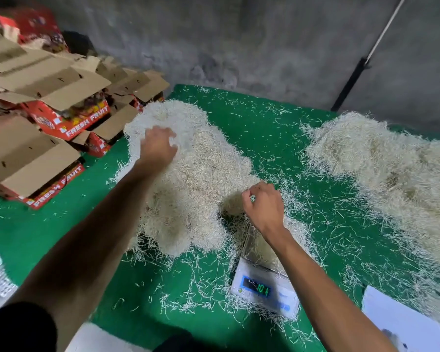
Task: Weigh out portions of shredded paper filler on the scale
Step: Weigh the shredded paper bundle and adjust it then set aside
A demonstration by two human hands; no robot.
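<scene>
Bare grey concrete wall [239,41] closes the back of the scene, with a white-and-black pole [366,59] leaning against it at the right. Below it a green mat [277,123] covers the work surface and is littered with loose paper strands. Stacked at the left edge stand open cardboard fruit boxes [48,105], red-sided and printed "FRESH FRUIT", their flaps spread.

Two heaps of pale shredded paper filler lie on the mat, well apart. The right heap [391,168] spreads toward the right edge of the view. The central heap [193,179] rises just beside the boxes and reaches down to the scale.

The left hand [158,148] reaches onto the upper part of the central heap; its fingers [172,137] are curled down into the filler, grasping at it, though motion blur hides how much they hold. The right hand [264,207] hovers above the scale, its fingers [247,196] pinched together on a few strands of filler.

The digital scale [264,290], white with a blue display panel, sits on the mat near the front. A small portion of filler [267,247] rests on its pan, directly under the right wrist. Its green digits are blurred but seem to read 10.4.

A white sheet of paper [404,323] lies at the lower right corner.
</scene>
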